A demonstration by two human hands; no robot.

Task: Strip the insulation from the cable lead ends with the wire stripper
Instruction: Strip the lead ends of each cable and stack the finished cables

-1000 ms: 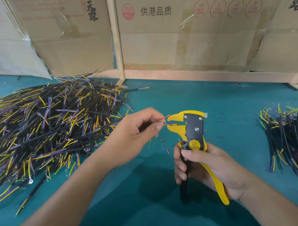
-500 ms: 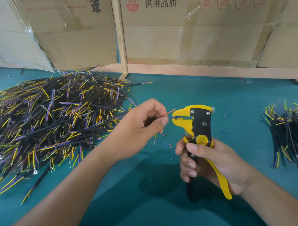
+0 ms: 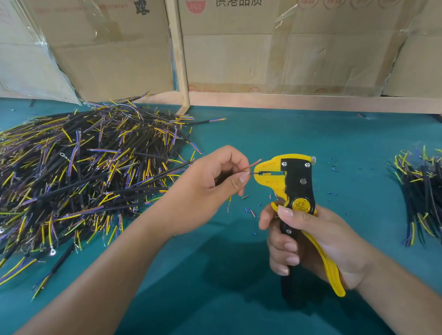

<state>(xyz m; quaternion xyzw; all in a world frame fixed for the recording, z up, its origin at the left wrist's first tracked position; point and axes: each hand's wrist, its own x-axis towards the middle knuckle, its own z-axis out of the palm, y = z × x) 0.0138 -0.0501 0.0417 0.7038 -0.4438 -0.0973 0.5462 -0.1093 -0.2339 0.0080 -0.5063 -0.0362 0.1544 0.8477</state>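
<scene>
Blue lead now seated in the wire stripper mouth; a second ago it sat just short. Left hand pinches the cable, red lead angled clear. Right hand grips the handles, squeeze looks next.

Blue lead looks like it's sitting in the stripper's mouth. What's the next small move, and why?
Probably squeeze the handles with the right hand. The left hand pinches the cable so its blue lead pokes into the mouth of the wire stripper, while the red lead angles clear above it. The yellow handle stands spread from the black one, so no cut seems made yet.
</scene>
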